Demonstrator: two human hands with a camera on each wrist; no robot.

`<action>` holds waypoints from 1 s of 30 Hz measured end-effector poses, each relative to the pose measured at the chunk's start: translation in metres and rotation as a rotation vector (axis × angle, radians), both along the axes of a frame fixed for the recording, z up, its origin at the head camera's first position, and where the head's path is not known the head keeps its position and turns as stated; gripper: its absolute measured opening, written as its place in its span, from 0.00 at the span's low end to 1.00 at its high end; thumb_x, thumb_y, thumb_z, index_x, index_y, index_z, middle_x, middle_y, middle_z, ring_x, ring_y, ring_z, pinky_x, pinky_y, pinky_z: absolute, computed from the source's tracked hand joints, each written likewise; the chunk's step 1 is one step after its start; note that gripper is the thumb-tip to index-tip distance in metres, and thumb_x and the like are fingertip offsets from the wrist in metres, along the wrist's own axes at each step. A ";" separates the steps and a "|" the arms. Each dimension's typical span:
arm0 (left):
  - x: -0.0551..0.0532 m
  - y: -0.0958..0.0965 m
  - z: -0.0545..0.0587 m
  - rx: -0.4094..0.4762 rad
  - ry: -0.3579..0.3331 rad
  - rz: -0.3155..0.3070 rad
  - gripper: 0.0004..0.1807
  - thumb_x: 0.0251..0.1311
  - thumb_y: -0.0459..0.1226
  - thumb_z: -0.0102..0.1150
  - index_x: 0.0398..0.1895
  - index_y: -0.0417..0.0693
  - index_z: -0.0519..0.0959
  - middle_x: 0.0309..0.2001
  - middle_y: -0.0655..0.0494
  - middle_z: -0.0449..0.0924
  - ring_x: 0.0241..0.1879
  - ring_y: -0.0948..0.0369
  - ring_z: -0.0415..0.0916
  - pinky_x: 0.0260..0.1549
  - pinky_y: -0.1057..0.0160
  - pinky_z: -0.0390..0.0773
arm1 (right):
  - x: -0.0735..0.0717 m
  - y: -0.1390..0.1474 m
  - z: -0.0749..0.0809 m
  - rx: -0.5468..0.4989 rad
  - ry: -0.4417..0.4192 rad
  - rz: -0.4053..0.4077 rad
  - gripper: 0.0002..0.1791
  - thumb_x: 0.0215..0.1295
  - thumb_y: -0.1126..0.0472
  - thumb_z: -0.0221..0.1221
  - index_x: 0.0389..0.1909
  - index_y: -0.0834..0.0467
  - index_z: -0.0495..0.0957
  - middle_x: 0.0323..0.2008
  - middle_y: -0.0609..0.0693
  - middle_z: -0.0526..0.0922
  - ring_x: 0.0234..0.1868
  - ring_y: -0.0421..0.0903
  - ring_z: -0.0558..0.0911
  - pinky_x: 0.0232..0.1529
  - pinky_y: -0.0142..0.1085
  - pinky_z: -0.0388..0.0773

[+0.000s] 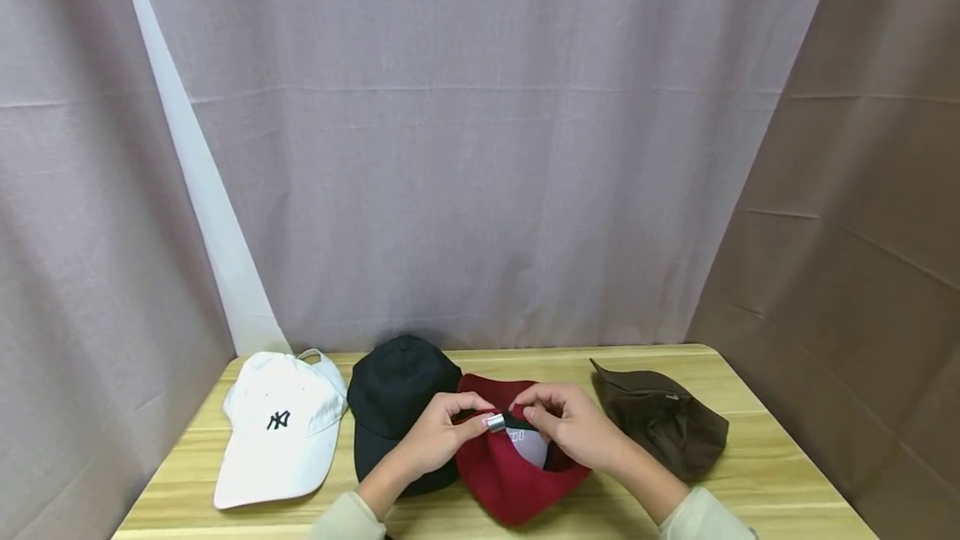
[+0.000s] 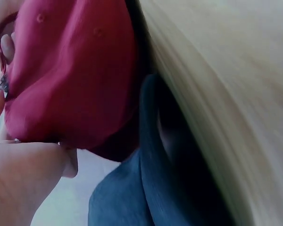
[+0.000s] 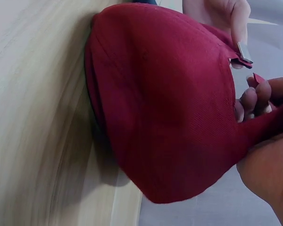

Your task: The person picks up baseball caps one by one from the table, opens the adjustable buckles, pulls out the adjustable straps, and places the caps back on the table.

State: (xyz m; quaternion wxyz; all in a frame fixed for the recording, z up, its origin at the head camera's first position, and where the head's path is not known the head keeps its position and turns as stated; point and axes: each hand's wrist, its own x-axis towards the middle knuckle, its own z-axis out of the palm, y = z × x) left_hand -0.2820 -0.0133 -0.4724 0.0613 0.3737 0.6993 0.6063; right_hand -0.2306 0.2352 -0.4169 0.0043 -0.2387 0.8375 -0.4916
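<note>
Both hands are at the back strap of a dark red baseball cap (image 1: 517,482), whose opening faces up toward me and shows a pale inner lining. With thumb and fingers, my left hand (image 1: 438,433) pinches the side carrying a silver metal buckle (image 1: 496,422). My right hand (image 1: 573,427) pinches the strap's loose end (image 3: 257,78). In the right wrist view a small gap separates that end from the buckle. The left wrist view shows the cap's crown beside a black cap (image 2: 127,193).
A white cap (image 1: 281,415) with a dark logo lies at the left, the black cap between it and the red one. To the right lies a dark brown hat (image 1: 663,423). All are on a wood-grain table (image 1: 780,473), with grey curtains (image 1: 480,190) behind.
</note>
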 end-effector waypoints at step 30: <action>-0.015 -0.019 -0.018 -0.801 0.902 0.357 0.17 0.61 0.23 0.64 0.48 0.48 0.90 0.53 0.57 0.91 0.59 0.58 0.84 0.65 0.57 0.80 | 0.008 0.031 -0.008 -0.048 0.124 -0.070 0.13 0.79 0.65 0.58 0.56 0.68 0.82 0.23 0.55 0.81 0.29 0.37 0.81 0.39 0.32 0.77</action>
